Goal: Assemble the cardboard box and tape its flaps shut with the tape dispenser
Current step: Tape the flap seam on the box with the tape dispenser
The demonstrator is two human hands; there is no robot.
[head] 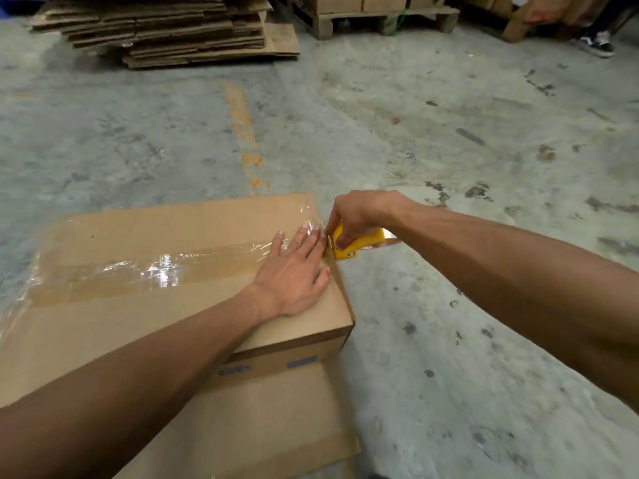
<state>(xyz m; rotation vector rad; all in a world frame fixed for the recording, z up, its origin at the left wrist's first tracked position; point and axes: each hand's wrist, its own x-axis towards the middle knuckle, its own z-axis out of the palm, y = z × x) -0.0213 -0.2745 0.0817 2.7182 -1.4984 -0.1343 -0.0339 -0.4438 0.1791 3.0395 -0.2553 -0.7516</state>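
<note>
A brown cardboard box (pixel 155 326) stands on the concrete floor, its top flaps folded flat. A strip of clear tape (pixel 166 267) runs along the centre seam from the left edge to the right edge. My left hand (pixel 294 271) lies flat, fingers spread, on the tape near the box's right edge. Just past that edge my right hand (pixel 359 216) grips the yellow tape dispenser (pixel 359 245), held against the box's right side. The roll itself is hidden by my hand.
A flat piece of cardboard (pixel 269 426) lies under the box at the front. A stack of flattened boxes (pixel 162 29) sits at the back left, wooden pallets (pixel 380 15) at the back. A person's shoe (pixel 596 43) shows far right. An orange line (pixel 243 133) marks the floor.
</note>
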